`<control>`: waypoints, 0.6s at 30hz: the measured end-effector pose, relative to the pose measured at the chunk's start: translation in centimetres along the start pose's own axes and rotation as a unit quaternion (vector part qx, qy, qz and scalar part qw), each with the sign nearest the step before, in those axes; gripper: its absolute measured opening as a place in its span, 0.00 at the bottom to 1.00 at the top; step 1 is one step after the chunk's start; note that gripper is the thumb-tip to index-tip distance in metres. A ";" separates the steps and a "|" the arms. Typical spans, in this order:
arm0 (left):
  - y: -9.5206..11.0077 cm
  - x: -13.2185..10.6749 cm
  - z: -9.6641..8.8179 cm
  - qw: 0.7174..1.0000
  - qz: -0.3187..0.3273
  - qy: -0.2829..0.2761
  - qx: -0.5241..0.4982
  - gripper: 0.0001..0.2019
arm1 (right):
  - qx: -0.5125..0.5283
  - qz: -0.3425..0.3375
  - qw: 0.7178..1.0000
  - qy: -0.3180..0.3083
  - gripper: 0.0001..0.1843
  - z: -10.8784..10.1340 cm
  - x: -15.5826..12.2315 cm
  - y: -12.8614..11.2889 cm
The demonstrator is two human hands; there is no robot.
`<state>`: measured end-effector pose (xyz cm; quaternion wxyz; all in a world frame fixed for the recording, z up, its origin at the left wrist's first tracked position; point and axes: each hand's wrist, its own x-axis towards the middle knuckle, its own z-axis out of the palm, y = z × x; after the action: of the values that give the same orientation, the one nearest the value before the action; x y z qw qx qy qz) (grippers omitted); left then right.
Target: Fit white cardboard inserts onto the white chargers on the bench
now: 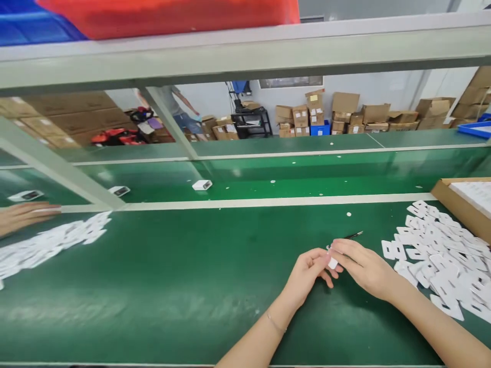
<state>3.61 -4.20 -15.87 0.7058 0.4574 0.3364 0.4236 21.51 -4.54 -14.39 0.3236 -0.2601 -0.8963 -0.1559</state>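
Observation:
My left hand and my right hand meet over the green belt, low and right of centre. Both pinch one small white part between their fingertips. A thin dark tool, perhaps tweezers, sticks out just beyond my right hand; whether that hand holds it is unclear. A heap of flat white parts lies right of my right hand.
A cardboard box with white pieces sits at the far right. Another person's hand rests at the left edge beside a second white heap. Small white devices ride the far belt. Stacked cartons stand behind.

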 end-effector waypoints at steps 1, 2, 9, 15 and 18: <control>0.0 0.0 -0.1 1.000 0.010 0.019 0.003 0.21 | -0.013 0.015 1.000 -0.013 0.21 0.3 -0.2 0.1; 0.0 0.0 -0.2 0.999 0.016 0.036 0.006 0.21 | -0.028 0.025 0.999 -0.029 0.24 0.5 -0.5 0.2; 0.3 0.1 -0.2 0.995 0.006 0.093 0.020 0.22 | -0.150 0.152 0.976 -0.046 0.20 0.4 -1.1 1.8; 0.6 0.1 0.3 0.995 -0.032 0.073 0.053 0.22 | 0.038 0.348 0.937 -0.011 0.18 -0.3 -0.9 0.8; 0.4 -0.1 0.5 0.995 -0.043 0.029 0.087 0.20 | 0.221 0.418 0.877 -0.084 0.10 -0.4 -0.2 -0.5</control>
<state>3.88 -4.33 -15.36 0.6708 0.4900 0.4116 0.3748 21.55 -5.16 -14.31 0.3309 -0.5442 -0.7392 0.2188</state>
